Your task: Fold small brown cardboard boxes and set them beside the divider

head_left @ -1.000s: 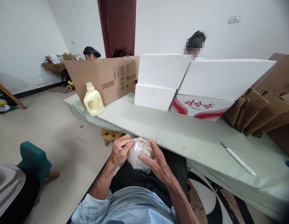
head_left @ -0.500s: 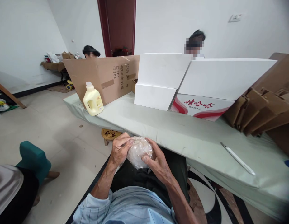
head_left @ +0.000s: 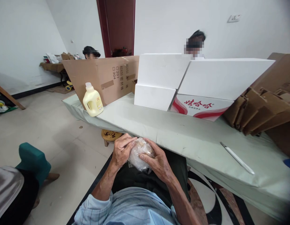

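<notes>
Over my lap, just in front of the table's near edge, both hands grip a round lump wrapped in clear plastic film [head_left: 138,153]. My left hand [head_left: 121,151] closes on its left side, fingers pinching the film at the top. My right hand [head_left: 156,159] wraps over its right side, thumb pressed on the film. What is inside the wrap looks pale brown; I cannot make it out further.
A long table under a pale green cover [head_left: 163,131] holds a yellow jug [head_left: 92,100], white foam boxes [head_left: 163,79], brown cardboard [head_left: 262,109] and a thin white knife [head_left: 237,158]. Two people sit behind the boxes. A teal stool [head_left: 33,159] stands on the left.
My hands have turned the wrapped lump slightly; the right thumb now lies further across the film and the left fingers reach over its top.
</notes>
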`<state>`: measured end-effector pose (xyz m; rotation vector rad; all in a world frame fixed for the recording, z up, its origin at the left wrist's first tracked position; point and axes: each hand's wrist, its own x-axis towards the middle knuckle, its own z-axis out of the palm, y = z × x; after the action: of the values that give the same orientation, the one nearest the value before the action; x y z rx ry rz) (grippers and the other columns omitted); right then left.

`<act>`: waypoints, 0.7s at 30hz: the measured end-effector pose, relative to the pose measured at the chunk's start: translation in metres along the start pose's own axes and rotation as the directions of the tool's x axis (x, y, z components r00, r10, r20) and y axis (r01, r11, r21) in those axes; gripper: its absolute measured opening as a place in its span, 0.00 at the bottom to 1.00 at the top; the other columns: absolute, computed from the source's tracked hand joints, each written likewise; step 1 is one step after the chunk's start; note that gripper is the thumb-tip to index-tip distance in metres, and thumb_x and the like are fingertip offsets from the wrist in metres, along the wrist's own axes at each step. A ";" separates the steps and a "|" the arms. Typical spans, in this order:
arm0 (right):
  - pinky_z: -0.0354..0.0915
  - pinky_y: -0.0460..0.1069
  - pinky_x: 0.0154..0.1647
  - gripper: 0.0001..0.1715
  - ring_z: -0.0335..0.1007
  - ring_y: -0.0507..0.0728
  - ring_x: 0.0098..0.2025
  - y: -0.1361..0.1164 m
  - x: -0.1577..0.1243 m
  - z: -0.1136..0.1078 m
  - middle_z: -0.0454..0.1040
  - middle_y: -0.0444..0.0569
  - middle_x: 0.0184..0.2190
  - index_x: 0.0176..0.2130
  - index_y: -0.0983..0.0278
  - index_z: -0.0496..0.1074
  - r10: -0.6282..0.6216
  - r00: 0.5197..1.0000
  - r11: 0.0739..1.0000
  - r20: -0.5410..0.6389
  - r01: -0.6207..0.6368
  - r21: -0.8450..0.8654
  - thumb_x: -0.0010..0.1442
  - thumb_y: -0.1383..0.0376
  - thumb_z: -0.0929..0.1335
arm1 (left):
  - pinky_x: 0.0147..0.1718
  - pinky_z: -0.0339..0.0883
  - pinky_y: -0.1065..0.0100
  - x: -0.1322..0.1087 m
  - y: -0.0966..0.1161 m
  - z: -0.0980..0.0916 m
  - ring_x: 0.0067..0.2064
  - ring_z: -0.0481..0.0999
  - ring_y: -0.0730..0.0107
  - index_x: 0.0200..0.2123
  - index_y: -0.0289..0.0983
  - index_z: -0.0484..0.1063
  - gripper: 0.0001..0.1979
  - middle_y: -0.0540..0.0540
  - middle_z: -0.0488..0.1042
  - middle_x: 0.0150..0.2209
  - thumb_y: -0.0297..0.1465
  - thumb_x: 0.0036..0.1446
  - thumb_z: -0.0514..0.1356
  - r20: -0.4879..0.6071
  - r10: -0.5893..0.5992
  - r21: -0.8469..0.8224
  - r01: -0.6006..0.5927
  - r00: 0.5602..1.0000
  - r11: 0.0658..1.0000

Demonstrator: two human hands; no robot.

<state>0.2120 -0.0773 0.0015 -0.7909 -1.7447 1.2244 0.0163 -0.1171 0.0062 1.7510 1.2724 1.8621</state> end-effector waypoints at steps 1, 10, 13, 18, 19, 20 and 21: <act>0.70 0.59 0.63 0.41 0.75 0.68 0.60 -0.001 0.000 0.001 0.80 0.53 0.60 0.63 0.58 0.77 0.001 0.999 1.000 -0.038 0.000 0.009 0.56 0.48 0.81 | 0.38 0.70 0.68 -0.001 0.001 0.003 0.37 0.78 0.67 0.46 0.40 0.89 0.11 0.46 0.80 0.34 0.34 0.71 0.64 -0.042 0.007 0.019 -0.007 0.999 1.000; 0.74 0.53 0.46 0.31 0.78 0.63 0.45 0.001 0.002 0.006 0.83 0.51 0.46 0.52 0.60 0.81 0.082 0.971 0.981 -0.223 -0.039 0.189 0.58 0.43 0.77 | 0.51 0.75 0.64 -0.001 -0.004 -0.012 0.50 0.83 0.58 0.50 0.37 0.87 0.20 0.40 0.85 0.47 0.45 0.66 0.69 0.031 -0.283 -0.221 0.282 0.959 0.933; 0.73 0.52 0.44 0.32 0.77 0.61 0.43 0.003 0.004 0.005 0.84 0.51 0.45 0.52 0.61 0.81 0.105 0.964 0.970 -0.243 -0.045 0.238 0.59 0.43 0.77 | 0.41 0.77 0.68 -0.003 -0.006 -0.019 0.39 0.83 0.63 0.45 0.35 0.86 0.19 0.43 0.85 0.38 0.43 0.56 0.75 0.066 -0.385 -0.264 0.388 0.921 0.883; 0.73 0.52 0.44 0.33 0.76 0.60 0.42 0.008 0.005 0.007 0.83 0.50 0.44 0.52 0.61 0.80 0.160 0.945 0.946 -0.286 -0.065 0.316 0.57 0.43 0.79 | 0.26 0.73 0.71 -0.005 0.000 -0.024 0.25 0.76 0.71 0.34 0.35 0.84 0.15 0.49 0.79 0.25 0.42 0.55 0.74 0.071 -0.425 -0.184 0.431 0.902 0.883; 0.73 0.52 0.44 0.33 0.77 0.60 0.42 0.009 0.005 0.008 0.83 0.50 0.44 0.53 0.61 0.80 0.175 0.940 0.938 -0.294 -0.068 0.341 0.58 0.43 0.79 | 0.27 0.73 0.71 -0.005 0.002 -0.025 0.25 0.76 0.71 0.35 0.35 0.84 0.16 0.49 0.79 0.25 0.43 0.55 0.74 0.075 -0.432 -0.181 0.438 0.899 0.880; 0.73 0.52 0.44 0.33 0.77 0.60 0.42 0.011 0.006 0.008 0.83 0.50 0.45 0.53 0.61 0.80 0.188 0.934 0.929 -0.303 -0.068 0.365 0.58 0.43 0.79 | 0.27 0.74 0.71 -0.005 0.003 -0.025 0.26 0.77 0.70 0.36 0.35 0.84 0.17 0.49 0.79 0.25 0.43 0.55 0.74 0.091 -0.443 -0.184 0.452 0.892 0.873; 0.73 0.52 0.44 0.34 0.77 0.61 0.42 0.012 0.006 0.009 0.83 0.51 0.46 0.54 0.61 0.79 0.198 0.929 0.921 -0.312 -0.068 0.384 0.58 0.43 0.78 | 0.27 0.74 0.70 -0.005 0.004 -0.025 0.27 0.78 0.69 0.36 0.34 0.84 0.17 0.48 0.80 0.26 0.44 0.54 0.75 0.119 -0.458 -0.187 0.473 0.881 0.861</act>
<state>0.2019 -0.0718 -0.0098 -0.8499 -1.1463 1.3590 -0.0040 -0.1333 0.0093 1.2459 1.2767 1.5706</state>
